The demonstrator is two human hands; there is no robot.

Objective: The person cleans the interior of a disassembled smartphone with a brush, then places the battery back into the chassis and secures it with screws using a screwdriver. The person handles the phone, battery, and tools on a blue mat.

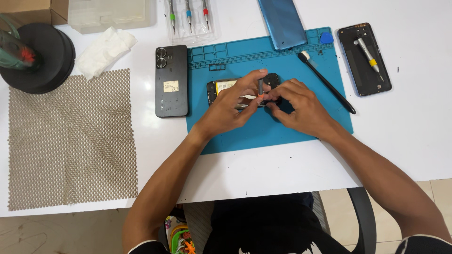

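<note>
An opened phone [221, 86] with its back off lies on a blue work mat [263, 131]. My left hand [230, 106] pinches a small grey screwdriver [260, 87] with an orange band, held upright over the phone. Resting on the right end of the phone, my right hand [299, 108] has its fingertips next to the screwdriver tip. Both hands hide most of the phone.
A black phone [171, 81] lies left of the mat, beside a beige mesh pad [70, 141]. A black spudger [327, 83] and a blue back cover [282, 21] lie on the mat. To the right is a phone shell [365, 59] with a screwdriver on it. Tissue [101, 49] and a black round base [40, 59] are far left.
</note>
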